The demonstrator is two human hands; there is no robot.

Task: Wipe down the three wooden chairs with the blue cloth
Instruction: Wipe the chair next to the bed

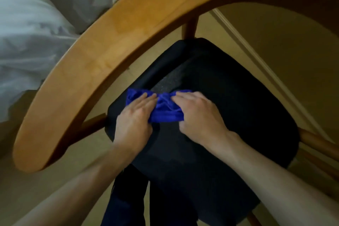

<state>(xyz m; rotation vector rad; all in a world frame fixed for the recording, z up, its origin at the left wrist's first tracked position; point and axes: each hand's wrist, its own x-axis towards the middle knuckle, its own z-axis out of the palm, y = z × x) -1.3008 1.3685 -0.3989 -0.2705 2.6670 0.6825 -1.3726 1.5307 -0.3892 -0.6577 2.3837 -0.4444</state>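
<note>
both hands sat on the dark seat pad (pixel 211 115). left hand (pixel 134 115) and right hand (pixel 199 115) pressed the bunched blue cloth (pixel 165 109) between them, fingers fairly flat, possibly pinching. cloth's long axis ran left-right; curved wooden chair back (pixel 102 57) lay beyond.
</note>
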